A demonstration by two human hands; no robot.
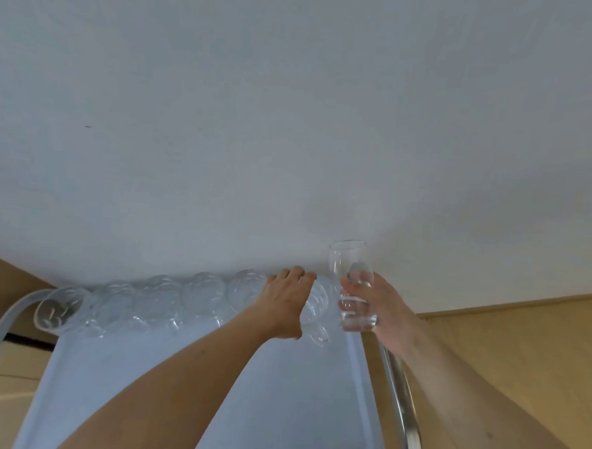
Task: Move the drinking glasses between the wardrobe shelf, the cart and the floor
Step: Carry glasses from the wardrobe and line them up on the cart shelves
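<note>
Several clear drinking glasses (162, 298) stand in a row along the far edge of the white cart top (190, 390), against the wall. My left hand (285, 299) reaches over the cart, its fingers curled round the rightmost glass in the row (316, 309). My right hand (369, 305) grips a tall clear glass (349, 265) upright, lifted just above the cart's far right corner.
A white wall (293, 121) fills the upper view right behind the cart. The cart's metal rail (405, 408) runs down its right side and a pale rail (1, 329) curves at the left. Wooden floor (527, 356) lies on both sides.
</note>
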